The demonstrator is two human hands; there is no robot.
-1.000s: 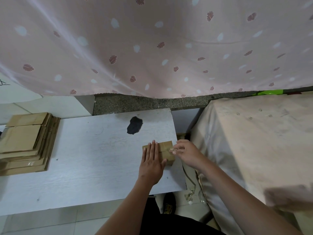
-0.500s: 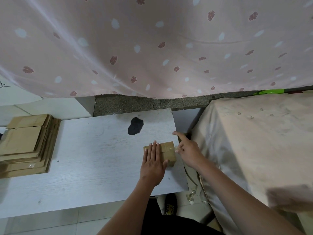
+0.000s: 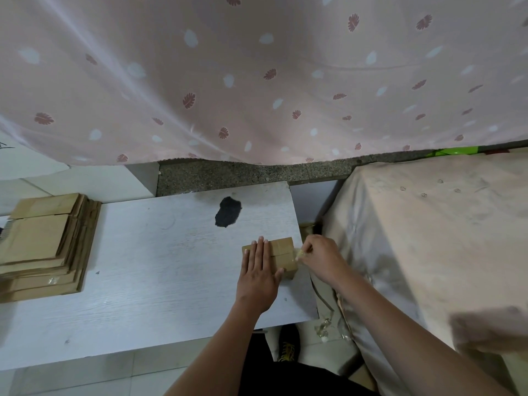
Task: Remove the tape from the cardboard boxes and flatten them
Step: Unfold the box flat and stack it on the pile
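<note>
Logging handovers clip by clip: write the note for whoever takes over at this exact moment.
Left hand: flat, pressing on the small box near the table's right edge.
Right hand: pinching the tape at the box's right end.
Done: a stack of flattened boxes sits at the table's left end.
Left: peel this tape off, then flatten the box and add it to the stack.

Place: a home room used for packing work.
Evidence: leaf-print curtain (image 3: 257,81) hung behind white table (image 3: 143,267); flattened cardboard stack (image 3: 43,244) at its left end.
</note>
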